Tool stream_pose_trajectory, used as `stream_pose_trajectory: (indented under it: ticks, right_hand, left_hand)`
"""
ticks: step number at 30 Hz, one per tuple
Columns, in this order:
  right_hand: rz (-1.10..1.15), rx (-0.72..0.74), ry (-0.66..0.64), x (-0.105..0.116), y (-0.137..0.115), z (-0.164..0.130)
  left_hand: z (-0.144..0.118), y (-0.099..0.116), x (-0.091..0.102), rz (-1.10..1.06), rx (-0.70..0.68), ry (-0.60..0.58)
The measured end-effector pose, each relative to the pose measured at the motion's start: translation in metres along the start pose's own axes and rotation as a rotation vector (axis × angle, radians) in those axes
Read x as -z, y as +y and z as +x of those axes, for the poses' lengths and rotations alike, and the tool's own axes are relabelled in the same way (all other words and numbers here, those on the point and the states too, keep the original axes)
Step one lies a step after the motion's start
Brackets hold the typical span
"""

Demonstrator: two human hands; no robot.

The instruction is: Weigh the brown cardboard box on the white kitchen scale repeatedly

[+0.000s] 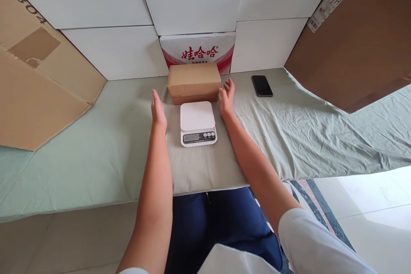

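A white digital kitchen scale point(197, 116) lies on the cloth-covered table, its dark display and buttons facing me and its plate bare. Directly behind it is a closed brown cardboard box point(194, 81). My left hand point(158, 111) is held upright to the left of the scale, fingers stretched, apart from both things. On the other side my right hand point(227, 97) has its fingers spread near the box's right end; whether it touches the box I cannot tell. Neither hand holds anything.
A black phone point(262, 86) lies to the right. Behind the small box is a white and red printed carton point(167, 45). Large cardboard sheets stand at the left point(41, 94) and right point(356, 47), with white panels point(192, 0) along the back. The green cloth point(112, 154) is wrinkled at right.
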State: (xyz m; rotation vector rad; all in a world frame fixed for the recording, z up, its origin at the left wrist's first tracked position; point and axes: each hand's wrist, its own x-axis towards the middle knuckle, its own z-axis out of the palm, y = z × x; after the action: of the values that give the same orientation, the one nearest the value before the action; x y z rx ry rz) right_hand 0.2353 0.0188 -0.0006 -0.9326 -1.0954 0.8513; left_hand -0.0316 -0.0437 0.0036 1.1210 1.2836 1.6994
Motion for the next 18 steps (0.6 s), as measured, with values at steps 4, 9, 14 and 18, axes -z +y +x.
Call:
stream_pose_trajectory:
  ticks: [4,9,14,18]
  right_hand:
    - [0.039,-0.061,0.075,0.005,0.003,0.005]
    - [0.005,-0.077,0.069,0.001,-0.001,0.003]
    - [0.006,-0.105,-0.011,-0.001,0.002,0.002]
    - [-0.017,-0.119,-0.136,-0.002,0.003,0.001]
  left_hand:
    - [-0.001,0.01,0.01,0.03,-0.018,0.047]
    - [0.001,-0.001,0.001,0.101,0.037,0.048]
    - [0.001,-0.008,-0.006,0.1,0.066,-0.002]
    - [0.003,-0.011,-0.013,0.033,0.034,-0.052]
